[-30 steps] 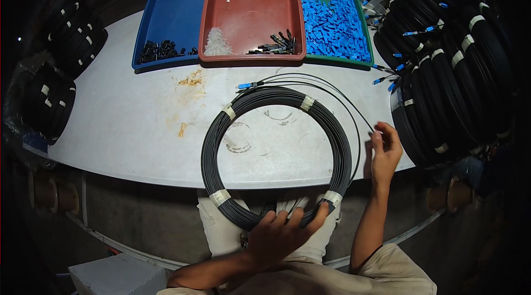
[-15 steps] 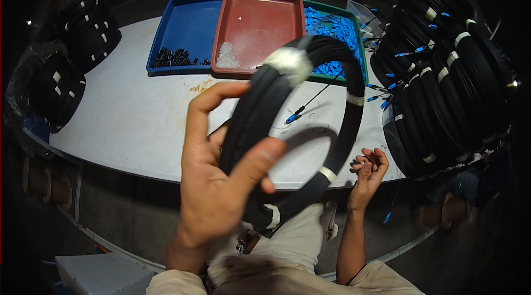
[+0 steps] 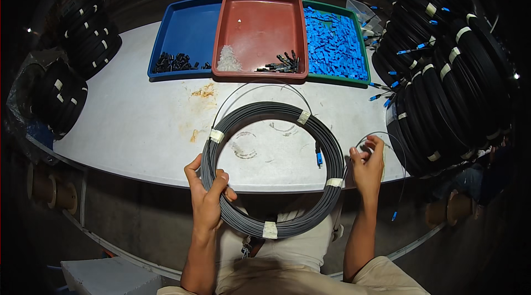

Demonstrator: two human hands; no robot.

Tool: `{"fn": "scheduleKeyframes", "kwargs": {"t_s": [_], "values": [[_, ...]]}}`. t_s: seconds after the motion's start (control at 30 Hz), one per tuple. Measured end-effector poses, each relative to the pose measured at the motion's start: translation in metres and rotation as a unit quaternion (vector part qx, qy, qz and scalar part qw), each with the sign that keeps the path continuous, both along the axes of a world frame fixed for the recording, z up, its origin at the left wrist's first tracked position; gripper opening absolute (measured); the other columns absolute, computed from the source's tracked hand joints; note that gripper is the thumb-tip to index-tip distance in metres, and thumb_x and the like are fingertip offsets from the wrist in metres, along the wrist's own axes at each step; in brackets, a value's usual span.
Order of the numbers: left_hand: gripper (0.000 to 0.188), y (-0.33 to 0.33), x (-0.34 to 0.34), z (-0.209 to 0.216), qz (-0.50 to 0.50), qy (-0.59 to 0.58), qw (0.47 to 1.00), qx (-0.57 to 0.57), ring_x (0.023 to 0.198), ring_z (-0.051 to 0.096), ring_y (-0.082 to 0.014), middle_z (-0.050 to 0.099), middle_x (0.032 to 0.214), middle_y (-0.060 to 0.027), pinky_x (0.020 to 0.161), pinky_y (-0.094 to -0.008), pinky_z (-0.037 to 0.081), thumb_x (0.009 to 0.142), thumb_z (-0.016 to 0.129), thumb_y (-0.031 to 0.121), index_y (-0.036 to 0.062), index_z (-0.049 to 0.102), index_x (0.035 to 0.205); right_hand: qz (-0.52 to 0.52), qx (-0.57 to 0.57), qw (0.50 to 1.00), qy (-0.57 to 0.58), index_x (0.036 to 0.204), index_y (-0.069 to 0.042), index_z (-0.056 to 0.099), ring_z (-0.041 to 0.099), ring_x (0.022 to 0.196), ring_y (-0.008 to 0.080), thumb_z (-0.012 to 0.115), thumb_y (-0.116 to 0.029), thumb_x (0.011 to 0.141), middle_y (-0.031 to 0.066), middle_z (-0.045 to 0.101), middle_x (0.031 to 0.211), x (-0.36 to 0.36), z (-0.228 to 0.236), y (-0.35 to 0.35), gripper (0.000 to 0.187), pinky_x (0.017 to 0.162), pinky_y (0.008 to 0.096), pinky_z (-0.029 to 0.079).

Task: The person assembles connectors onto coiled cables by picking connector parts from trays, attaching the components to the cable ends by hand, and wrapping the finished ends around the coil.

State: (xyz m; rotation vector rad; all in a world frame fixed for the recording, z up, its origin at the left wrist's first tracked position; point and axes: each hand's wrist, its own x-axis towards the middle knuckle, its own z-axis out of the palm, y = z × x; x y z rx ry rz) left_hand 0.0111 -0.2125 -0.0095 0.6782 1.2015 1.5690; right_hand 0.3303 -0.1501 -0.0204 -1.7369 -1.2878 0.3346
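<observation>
A coil of black cable (image 3: 260,109), bound with several pale tape bands, is tilted over the table's front edge and my lap. My left hand (image 3: 207,204) is closed round its lower left side, thumb inside the ring. Within the ring hangs a blue-tipped connector (image 3: 319,159). To the right of the coil, my right hand (image 3: 367,168) has its fingers curled in a pinch on the thin loose cable end. From there the cable arcs right and drops past the table edge to another blue connector (image 3: 394,216). A thin strand bows out above the coil's top.
Along the back stand a blue tray (image 3: 188,13) with black parts, a red tray (image 3: 260,7) with clear and black pieces, and a green tray (image 3: 367,76) full of blue connectors. Coil stacks flank the white table (image 3: 138,123), at left (image 3: 58,96) and right (image 3: 442,112).
The coil has swung lower and nearer, turning its ring face up, still in my left hand. My right hand has risen slightly, with cable now looped at its fingers.
</observation>
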Motion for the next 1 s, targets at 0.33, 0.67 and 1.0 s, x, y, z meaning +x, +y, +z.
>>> {"fn": "scheduleKeyframes", "kwargs": {"t_s": [0.33, 0.67, 1.0], "values": [[0.05, 0.021, -0.007, 0.035, -0.074, 0.577, 0.796, -0.167, 0.071, 0.068, -0.0471, 0.065, 0.07, -0.0276, 0.072, -0.054, 0.052, 0.088, 0.057, 0.019, -0.0016, 0.04, 0.13, 0.075, 0.145, 0.957, 0.239, 0.133, -0.006, 0.028, 0.063, 0.069, 0.0129, 0.044, 0.001, 0.102, 0.016, 0.063, 0.108, -0.042, 0.025, 0.064, 0.036, 0.051, 0.0232, 0.049], [0.034, 0.033, 0.002, 0.046, -0.058, 0.726, 0.66, -0.182, 0.072, 0.07, -0.0462, 0.067, 0.072, -0.0252, 0.068, -0.0544, 0.055, 0.083, 0.06, 0.019, -0.0035, 0.058, 0.108, 0.247, 0.173, 0.953, -0.011, 0.117, -0.003, 0.041, 0.058, 0.064, 0.0147, 0.042, 0.011, 0.096, 0.0166, 0.063, 0.115, -0.061, 0.064, 0.138, 0.025, 0.055, 0.0301, 0.047], [0.051, 0.049, -0.006, 0.06, 0.009, 0.728, 0.68, 0.086, 0.111, 0.062, -0.0352, 0.064, 0.119, -0.0181, 0.088, -0.0462, 0.052, 0.078, 0.078, 0.031, 0.0051, 0.065, 0.121, 0.475, 0.103, 0.838, -0.247, 0.097, -0.006, 0.052, 0.061, 0.091, 0.0412, 0.061, 0.015, 0.071, 0.0145, 0.058, 0.103, -0.093, 0.048, 0.146, 0.035, 0.076, 0.0479, 0.049]]}}
